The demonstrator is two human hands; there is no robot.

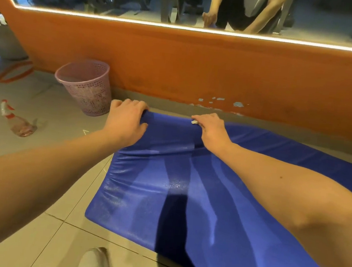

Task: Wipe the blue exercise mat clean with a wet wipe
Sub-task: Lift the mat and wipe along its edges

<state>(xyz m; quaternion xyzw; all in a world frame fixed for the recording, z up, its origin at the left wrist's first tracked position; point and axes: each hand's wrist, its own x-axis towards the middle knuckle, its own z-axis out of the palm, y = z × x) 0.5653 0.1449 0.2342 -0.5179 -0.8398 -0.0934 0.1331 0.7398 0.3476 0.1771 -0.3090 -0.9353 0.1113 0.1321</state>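
Observation:
The blue exercise mat lies flat on the tiled floor, running from my feet toward the orange wall. My left hand grips the mat's far left corner, fingers curled over its edge. My right hand presses on the mat near its far edge and holds a small crumpled white wet wipe, which peeks out at the fingertips. Wet streaks shine on the mat's surface.
A pink perforated waste basket stands by the wall left of the mat. A clear spray bottle with a red-and-white nozzle lies on the tiles at left. An orange hoop lies farther left. A wall mirror hangs above. My shoes are at the bottom.

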